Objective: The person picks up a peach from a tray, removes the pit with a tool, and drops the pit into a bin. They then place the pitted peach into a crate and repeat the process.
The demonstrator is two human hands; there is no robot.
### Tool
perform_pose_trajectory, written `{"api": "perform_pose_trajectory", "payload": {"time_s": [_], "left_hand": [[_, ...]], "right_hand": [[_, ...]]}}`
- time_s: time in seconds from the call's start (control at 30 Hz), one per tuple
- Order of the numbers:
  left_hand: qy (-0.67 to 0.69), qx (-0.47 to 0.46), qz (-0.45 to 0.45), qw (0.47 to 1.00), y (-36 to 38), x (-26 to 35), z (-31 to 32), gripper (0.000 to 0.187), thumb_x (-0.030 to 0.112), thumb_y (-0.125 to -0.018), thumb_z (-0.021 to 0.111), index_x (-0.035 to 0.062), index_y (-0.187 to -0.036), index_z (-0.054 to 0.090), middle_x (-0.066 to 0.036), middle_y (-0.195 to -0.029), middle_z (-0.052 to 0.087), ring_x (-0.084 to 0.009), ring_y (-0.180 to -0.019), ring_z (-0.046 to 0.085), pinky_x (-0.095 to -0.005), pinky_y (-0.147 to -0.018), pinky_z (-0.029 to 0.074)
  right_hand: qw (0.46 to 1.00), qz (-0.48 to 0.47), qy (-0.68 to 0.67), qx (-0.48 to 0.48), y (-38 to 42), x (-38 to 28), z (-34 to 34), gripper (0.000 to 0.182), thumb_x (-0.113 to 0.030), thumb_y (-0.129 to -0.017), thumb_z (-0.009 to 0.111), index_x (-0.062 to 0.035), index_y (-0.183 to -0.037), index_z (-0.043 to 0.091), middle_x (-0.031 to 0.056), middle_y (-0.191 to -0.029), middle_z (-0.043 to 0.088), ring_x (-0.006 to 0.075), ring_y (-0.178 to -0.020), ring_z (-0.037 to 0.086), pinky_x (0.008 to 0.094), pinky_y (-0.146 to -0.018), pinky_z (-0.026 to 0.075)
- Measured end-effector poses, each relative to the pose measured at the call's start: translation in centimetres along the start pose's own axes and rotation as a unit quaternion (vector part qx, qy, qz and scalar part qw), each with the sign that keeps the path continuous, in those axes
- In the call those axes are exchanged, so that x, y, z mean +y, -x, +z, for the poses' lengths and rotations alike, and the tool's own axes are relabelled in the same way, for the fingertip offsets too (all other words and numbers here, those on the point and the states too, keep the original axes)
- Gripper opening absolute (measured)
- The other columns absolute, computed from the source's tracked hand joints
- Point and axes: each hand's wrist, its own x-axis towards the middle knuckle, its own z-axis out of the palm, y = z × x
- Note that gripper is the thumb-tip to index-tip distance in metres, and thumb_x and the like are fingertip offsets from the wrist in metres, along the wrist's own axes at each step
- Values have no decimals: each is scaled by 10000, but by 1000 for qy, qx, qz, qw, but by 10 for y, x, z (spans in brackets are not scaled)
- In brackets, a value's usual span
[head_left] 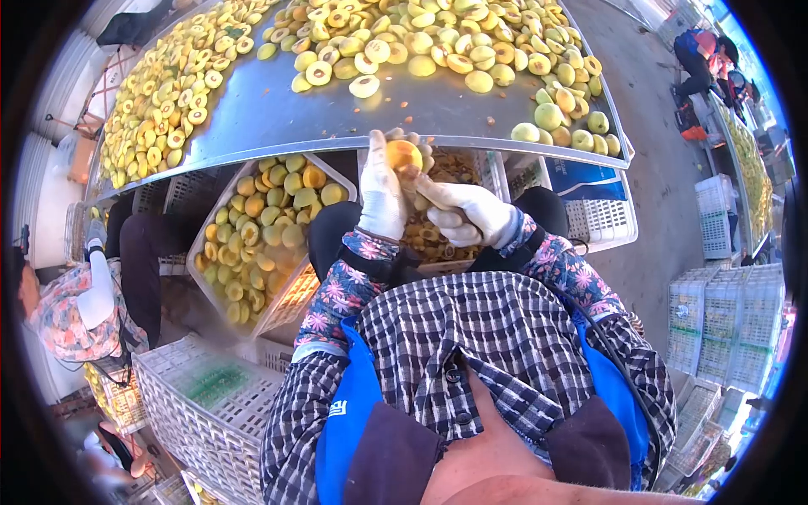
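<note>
At the front edge of the metal table (278, 105), my left hand (385, 181), in a white glove, holds a yellow-orange fruit (403, 155). My right hand (471, 212), also gloved, is closed just below and right of the fruit, its fingers near the fruit's lower side. What it grips is too small to make out. Halved and whole fruits (421, 42) lie heaped on the table behind. Under my hands is a crate (497, 181) with brownish pieces in it.
A crate of fruit (328, 181) stands left of my knees, and stacked white crates (202, 404) are at lower left. A co-worker (80, 311) sits at far left. A white basket (602, 220) is at right, with more crates (724, 328) beyond.
</note>
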Motion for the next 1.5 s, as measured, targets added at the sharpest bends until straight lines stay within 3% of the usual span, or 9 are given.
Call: {"api": "perform_pose_trajectory", "payload": {"time_s": [0.47,0.8,1.0,1.07,1.13,1.17,1.3,1.4,1.5], "left_hand": [[-37,23,87,995,4,33,-28,525,525,-936,462,21,-1060,538,-174,-1007,627,-313,-855,643,-420,-751,555],[56,26,-12,998,4,37,-20,514,534,-912,503,40,-1055,521,-133,-993,619,-288,-862,640,-416,-739,564],[145,-28,75,986,2,85,-88,366,406,-951,485,70,-1063,575,-124,-1026,628,-328,-961,612,-506,-833,524],[109,80,181,974,12,114,-128,291,322,-964,459,75,-1041,591,-126,-1033,626,-292,-940,617,-446,-830,525],[-599,291,454,592,19,130,-206,240,222,-959,435,61,-1027,599,-130,-1019,621,-255,-905,618,-384,-808,520],[-301,281,405,817,-2,142,-272,230,164,-937,436,39,-1039,601,-137,-1040,604,-234,-948,596,-348,-838,491],[-553,556,428,449,35,211,-367,430,247,-866,568,-17,-1205,542,-263,-1178,561,-383,-1072,544,-404,-974,408],[-810,445,14,383,79,215,-481,479,364,-900,500,106,-1304,508,-185,-1306,511,-371,-1133,530,-464,-954,427],[-739,565,-74,360,86,215,-411,647,539,-924,348,197,-1465,253,-138,-1509,256,-347,-1354,283,-634,-1053,181]], "right_hand": [[823,-181,526,119,-55,1,25,265,-313,-948,512,-54,-989,474,28,-671,513,110,-528,489,265,-483,404],[981,18,191,26,-24,-10,31,304,-352,-978,458,-53,-1007,503,-20,-557,418,68,-376,353,217,-337,248],[760,-179,602,165,-22,36,-46,343,-265,-942,526,20,-1133,521,154,-1066,643,288,-982,604,342,-867,461],[755,-168,610,172,-21,53,-80,258,-248,-939,536,-5,-1026,529,127,-880,620,253,-813,605,357,-727,472],[856,34,470,213,-4,40,-41,194,-227,-938,531,-37,-912,504,29,-687,466,121,-631,477,301,-571,416],[839,-3,503,205,-4,53,-57,180,-221,-939,530,-44,-917,507,16,-675,463,111,-609,461,293,-548,403],[832,12,510,219,-1,64,-65,189,-232,-937,538,-46,-952,512,-4,-655,461,99,-582,449,281,-511,383],[770,0,603,208,5,53,-55,292,-290,-925,551,-15,-1016,515,151,-747,593,254,-670,583,360,-613,452],[780,59,587,206,13,31,-42,322,-315,-926,540,-15,-1040,515,208,-815,615,330,-759,622,394,-665,470]]}}
